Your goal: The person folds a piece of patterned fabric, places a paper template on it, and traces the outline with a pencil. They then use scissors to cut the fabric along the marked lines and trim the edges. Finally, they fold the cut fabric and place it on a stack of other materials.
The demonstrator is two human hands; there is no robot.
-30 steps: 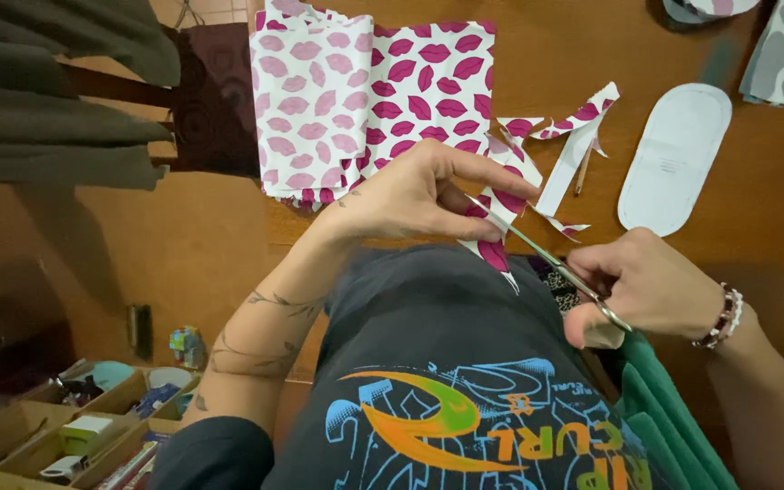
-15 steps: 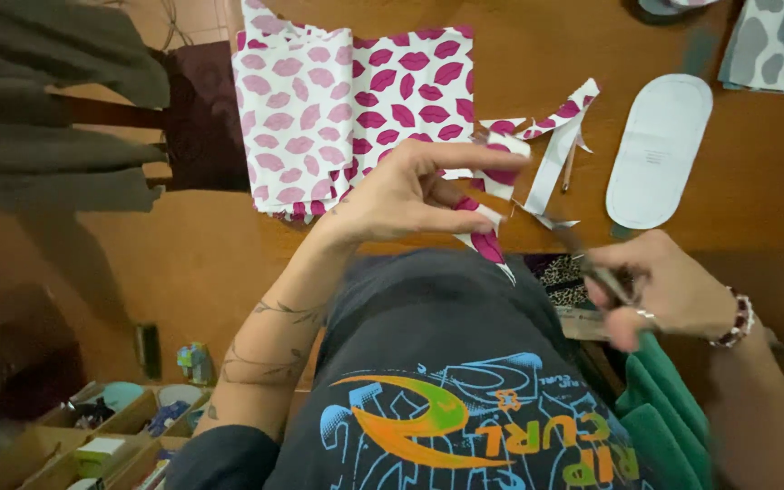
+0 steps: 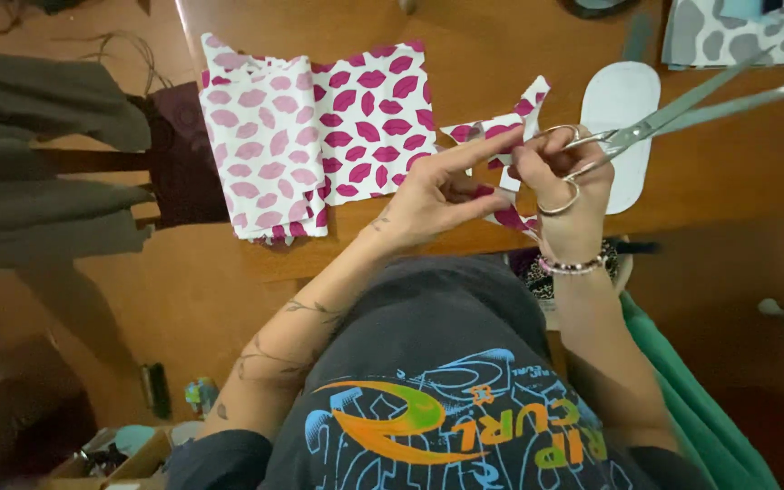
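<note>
My left hand (image 3: 433, 195) pinches a small cut piece of white fabric with magenta lip shapes (image 3: 501, 132) at the table's near edge. My right hand (image 3: 563, 186) is beside it, fingers through the loops of metal scissors (image 3: 673, 113), and also touches the fabric piece. The scissor blades point up and to the right, slightly apart, away from the cloth. A larger folded piece of the same lip-print fabric (image 3: 319, 136) lies flat on the wooden table (image 3: 501, 45), left of my hands.
A white oval pattern piece (image 3: 623, 113) lies under the scissors. Grey spotted fabric (image 3: 737, 36) sits at the far right. A chair draped with dark and grey clothes (image 3: 74, 163) stands to the left. Boxes of small items (image 3: 120, 454) are on the floor.
My right hand has risen from my lap to the table edge and swung the scissors so the blades point away. Both hands now meet at the small fabric piece.
</note>
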